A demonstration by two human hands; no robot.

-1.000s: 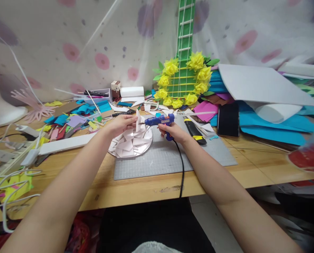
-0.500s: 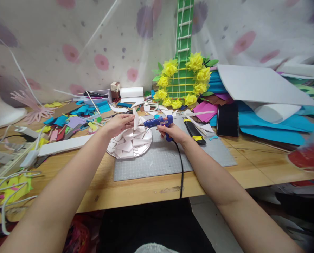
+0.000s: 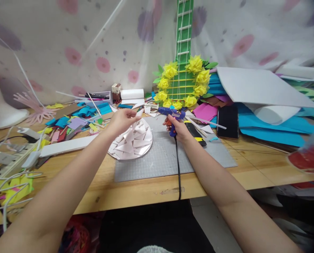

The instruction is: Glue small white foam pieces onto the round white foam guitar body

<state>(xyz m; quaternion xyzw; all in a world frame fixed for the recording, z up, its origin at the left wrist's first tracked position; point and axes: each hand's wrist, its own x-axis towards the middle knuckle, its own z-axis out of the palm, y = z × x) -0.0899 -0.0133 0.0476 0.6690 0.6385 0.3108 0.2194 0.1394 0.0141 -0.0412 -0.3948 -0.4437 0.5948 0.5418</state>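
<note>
Between the fingertips of my left hand (image 3: 124, 121) is a small white paper piece (image 3: 139, 114), partly hidden by the fingers. Below that hand lies a round white disc (image 3: 130, 142) covered with overlapping, pointed white paper pieces. My right hand (image 3: 176, 127) grips a blue hot glue gun (image 3: 172, 113), its nozzle pointing left and a clear glue stick (image 3: 206, 121) sticking out of the back. From its handle a black cord (image 3: 178, 168) runs down over the table edge. Under the gun and part of the disc is a grey cutting mat (image 3: 151, 167).
A black-and-yellow utility knife (image 3: 195, 133) and a phone (image 3: 228, 122) lie to the right. At the back stands a green guitar-shaped craft (image 3: 182, 80) with yellow paper flowers. Coloured scraps (image 3: 80, 119) and a power strip (image 3: 14, 154) occupy the left; foam sheets (image 3: 262, 86) are stacked right.
The glue gun has moved right, away from the white paper piece. My left hand has turned and brought the piece over toward the far side of the disc.
</note>
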